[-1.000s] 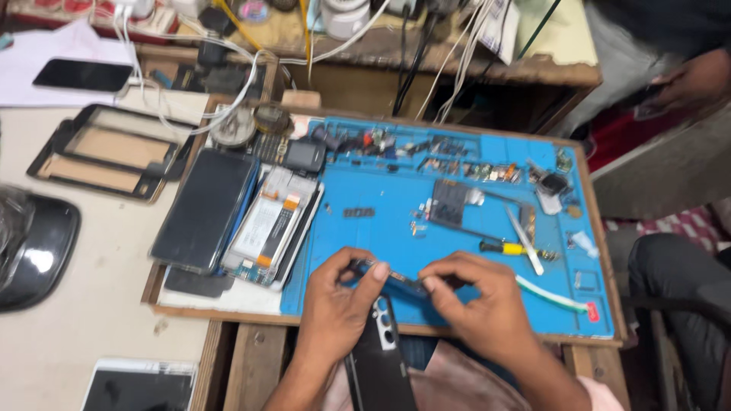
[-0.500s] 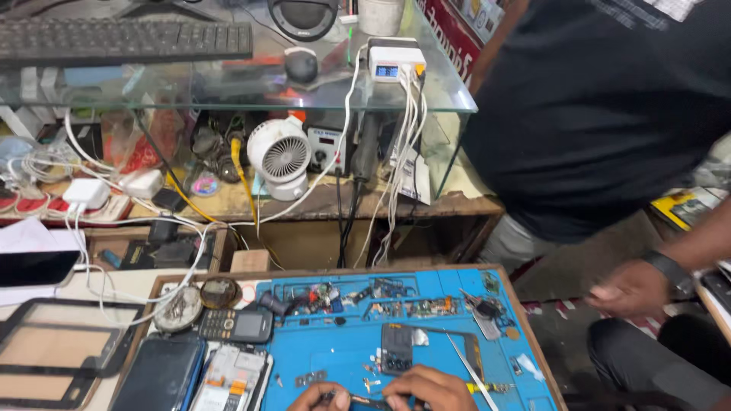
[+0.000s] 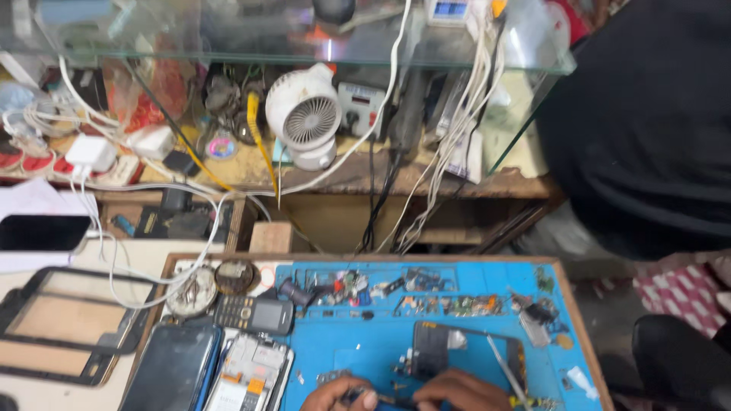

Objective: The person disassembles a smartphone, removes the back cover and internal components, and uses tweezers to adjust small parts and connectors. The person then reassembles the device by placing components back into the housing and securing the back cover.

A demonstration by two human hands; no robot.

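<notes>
Only the knuckles of my hands show at the bottom edge. My left hand [image 3: 335, 394] and my right hand [image 3: 461, 390] meet over a thin dark tool [image 3: 381, 398] held between their fingertips, above a blue repair mat [image 3: 365, 354]. Just beyond my right hand a dark phone board [image 3: 430, 346] lies on the mat. What the hands hold lower down is cut off by the frame.
A small white fan [image 3: 306, 114] and tangled cables sit on a wooden shelf under a glass shelf. Loose parts line the mat's far edge; a keypad phone [image 3: 251, 313], an opened phone [image 3: 250, 373] and screen frames [image 3: 57, 323] lie left. A person in black [image 3: 647, 114] stands right.
The view has tilted upward, from the mat and my hands to the shelf and the person; my hands have slid to the bottom edge, still together on the tool.
</notes>
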